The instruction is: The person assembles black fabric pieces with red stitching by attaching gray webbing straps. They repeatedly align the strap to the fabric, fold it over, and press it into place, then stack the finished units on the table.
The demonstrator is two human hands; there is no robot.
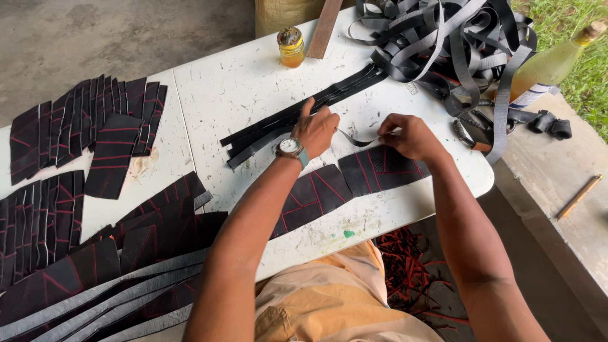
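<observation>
My left hand (316,130), with a wristwatch (291,148) on it, and my right hand (408,136) pinch the two ends of a thin grey strip (356,140) above the white table (234,88). Just under the hands lie two black panels with red stitched lines (313,196), (380,168). Behind my left hand a bundle of long black strips (297,114) runs diagonally across the table.
Stacks of black red-lined panels (82,120) cover the table's left side, with long grey strips (95,304) at the near left. A tangle of grey straps (443,38), a small jar (291,47), a bottle (551,63) and a wooden slat (324,28) stand at the back. Red scraps (405,266) litter the floor.
</observation>
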